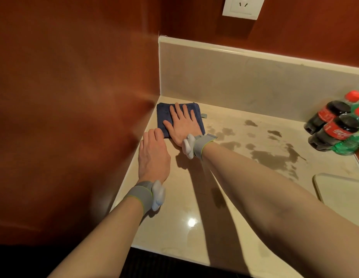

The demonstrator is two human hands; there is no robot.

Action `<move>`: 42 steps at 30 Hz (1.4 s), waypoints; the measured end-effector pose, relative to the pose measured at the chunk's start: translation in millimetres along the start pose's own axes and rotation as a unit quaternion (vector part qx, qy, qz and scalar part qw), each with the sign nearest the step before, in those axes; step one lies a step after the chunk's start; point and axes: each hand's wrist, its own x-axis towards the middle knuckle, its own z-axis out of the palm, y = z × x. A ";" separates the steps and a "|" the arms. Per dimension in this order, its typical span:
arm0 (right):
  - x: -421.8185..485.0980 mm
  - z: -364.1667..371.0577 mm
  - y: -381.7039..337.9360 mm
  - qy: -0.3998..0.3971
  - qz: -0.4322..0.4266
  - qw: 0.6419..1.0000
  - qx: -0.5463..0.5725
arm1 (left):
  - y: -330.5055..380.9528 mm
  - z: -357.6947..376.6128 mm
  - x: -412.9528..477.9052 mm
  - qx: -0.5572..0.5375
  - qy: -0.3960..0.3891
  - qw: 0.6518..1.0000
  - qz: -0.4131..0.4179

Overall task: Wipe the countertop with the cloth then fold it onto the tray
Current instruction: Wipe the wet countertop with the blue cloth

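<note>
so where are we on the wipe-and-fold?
Early. Right hand presses the blue cloth flat in the counter's back-left corner; left hand rests beside it. Wet patches remain mid-countertop. Tray has no cloth; folding not started.

Pale stone countertop with folded blue cloth, wet patches, soda bottles, white tray.

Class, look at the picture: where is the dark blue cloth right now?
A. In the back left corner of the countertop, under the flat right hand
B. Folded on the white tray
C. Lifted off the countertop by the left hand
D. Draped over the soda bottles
A: the cloth lies flat in the countertop's back left corner with the right hand spread on it; the tray at right is bare.
</note>
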 end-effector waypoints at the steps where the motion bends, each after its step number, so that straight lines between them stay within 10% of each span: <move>1: -2.9 -0.2 4.1 -0.004 -0.007 1.000 0.002 | 1.0 -0.2 -0.8 0.000 0.001 1.000 -0.002; 42: -115.8 -40.4 230.5 0.009 0.123 0.992 0.017 | 0.4 7.1 1.0 -0.014 0.015 0.999 -0.033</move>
